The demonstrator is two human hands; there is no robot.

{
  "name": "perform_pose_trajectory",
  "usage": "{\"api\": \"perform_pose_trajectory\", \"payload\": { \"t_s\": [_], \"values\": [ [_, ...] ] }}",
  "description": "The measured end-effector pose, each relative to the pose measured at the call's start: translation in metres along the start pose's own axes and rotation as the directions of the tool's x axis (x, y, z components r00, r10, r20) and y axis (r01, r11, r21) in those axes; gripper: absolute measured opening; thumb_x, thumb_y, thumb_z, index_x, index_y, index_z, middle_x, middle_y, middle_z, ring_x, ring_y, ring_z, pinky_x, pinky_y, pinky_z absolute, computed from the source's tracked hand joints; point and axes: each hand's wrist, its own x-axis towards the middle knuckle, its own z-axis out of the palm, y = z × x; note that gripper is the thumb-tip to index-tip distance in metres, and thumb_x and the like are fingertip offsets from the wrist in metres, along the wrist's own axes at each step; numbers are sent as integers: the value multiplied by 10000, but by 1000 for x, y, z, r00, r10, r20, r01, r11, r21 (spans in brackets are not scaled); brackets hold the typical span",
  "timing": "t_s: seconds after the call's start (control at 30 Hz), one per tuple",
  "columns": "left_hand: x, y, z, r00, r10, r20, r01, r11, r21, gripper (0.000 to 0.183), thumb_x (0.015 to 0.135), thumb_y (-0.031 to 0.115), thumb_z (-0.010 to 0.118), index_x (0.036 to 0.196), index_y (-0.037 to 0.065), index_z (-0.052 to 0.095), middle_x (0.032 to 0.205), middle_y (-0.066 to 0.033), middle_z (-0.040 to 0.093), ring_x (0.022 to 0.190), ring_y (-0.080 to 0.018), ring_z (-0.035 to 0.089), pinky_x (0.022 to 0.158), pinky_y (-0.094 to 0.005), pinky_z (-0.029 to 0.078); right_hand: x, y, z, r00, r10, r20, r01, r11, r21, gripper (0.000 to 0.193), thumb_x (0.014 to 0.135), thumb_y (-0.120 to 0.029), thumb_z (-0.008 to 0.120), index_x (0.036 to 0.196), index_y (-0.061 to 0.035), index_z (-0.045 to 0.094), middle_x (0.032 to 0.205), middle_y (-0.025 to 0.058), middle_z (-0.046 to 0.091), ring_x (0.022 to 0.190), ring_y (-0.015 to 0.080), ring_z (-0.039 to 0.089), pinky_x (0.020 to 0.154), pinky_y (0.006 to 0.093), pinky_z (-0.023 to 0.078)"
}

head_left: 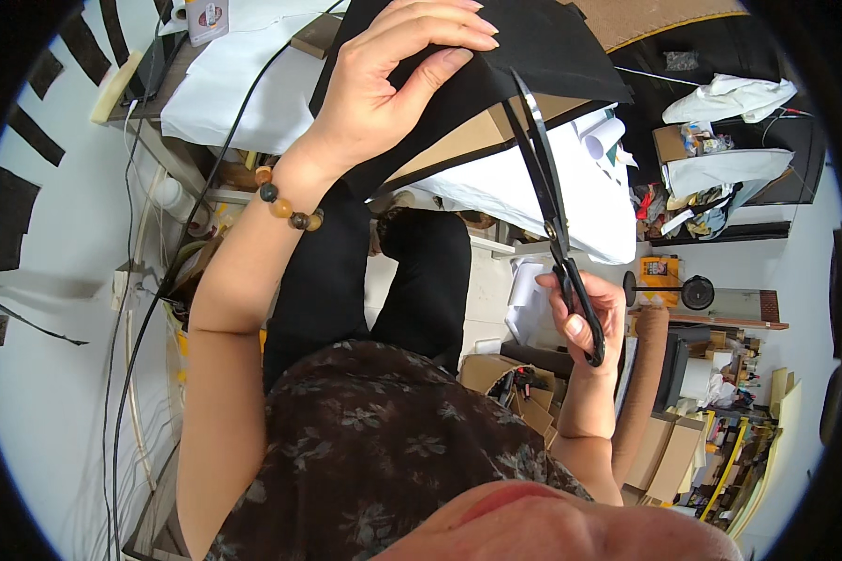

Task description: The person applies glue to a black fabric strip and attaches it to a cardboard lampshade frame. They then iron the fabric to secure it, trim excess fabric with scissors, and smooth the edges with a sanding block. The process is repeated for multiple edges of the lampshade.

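A large black fabric sheet (557, 51) covers a box-like piece, whose bare tan inner side (482, 140) shows below the fabric's edge. My left hand (379, 89), a beaded bracelet on its wrist, lies across the fabric with fingers stretched out and thumb a little apart. In my right hand (589, 313) are long black-handled scissors (550, 192), pointing up and away from me. Their blades are slightly apart, and the tips reach the fabric's lower edge. Some of the right fingers are hidden behind the handles.
White sheeting (225, 89) covers the worktable under the piece. A black cable (206, 178) runs down the left side. An opened cardboard box (486, 374) stands low, right of my legs. White paper rolls (604, 138) lie on the table's right part; shelves and boxes fill the far right.
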Motion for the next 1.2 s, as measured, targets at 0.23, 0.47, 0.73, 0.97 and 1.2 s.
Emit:
{"api": "perform_pose_trajectory", "payload": {
  "t_s": [0.23,0.47,0.73,0.97,1.2],
  "values": [
    [-1,-1,0,1000,18,-4,-18,1000,-15,155,890,-60,625,1008,4,701,1099,-109,684,1143,-305,603,1025,-414,430,-2,-14,5,999,20,-40,-21,999,-24,577,753,-231,835,1142,146,637,723,-15,523,622,57,475,570,195,351],
    [0,0,2,999,46,-26,-47,999,-21,158,883,-64,627,1003,9,700,1086,-115,679,1126,-310,604,1000,-410,443,-14,-26,8,995,-1,-99,-10,994,-105,611,728,-269,861,1135,134,649,708,-34,526,610,36,459,568,180,328],
    [-1,0,6,997,51,-65,-55,997,-54,123,888,-58,643,985,-3,694,1068,-116,675,1097,-302,607,979,-401,451,-20,-37,15,990,28,-135,-46,990,-134,522,745,-166,857,1132,125,663,716,-30,540,614,25,477,543,165,344],
    [-2,0,6,996,55,-69,-58,998,-39,118,898,-50,639,986,5,693,1063,-107,677,1104,-295,610,1009,-410,429,-23,-41,17,986,0,-166,-33,981,-193,471,748,-114,851,1115,124,676,732,-17,570,619,26,501,557,156,375],
    [-3,-1,7,995,53,-86,-58,997,-56,113,901,-44,642,987,8,695,1055,-105,680,1100,-291,614,1011,-406,426,-22,-42,17,986,-15,-169,-26,972,-235,445,742,-68,845,1108,125,680,733,-18,577,616,16,504,577,148,382]
  ]
}}
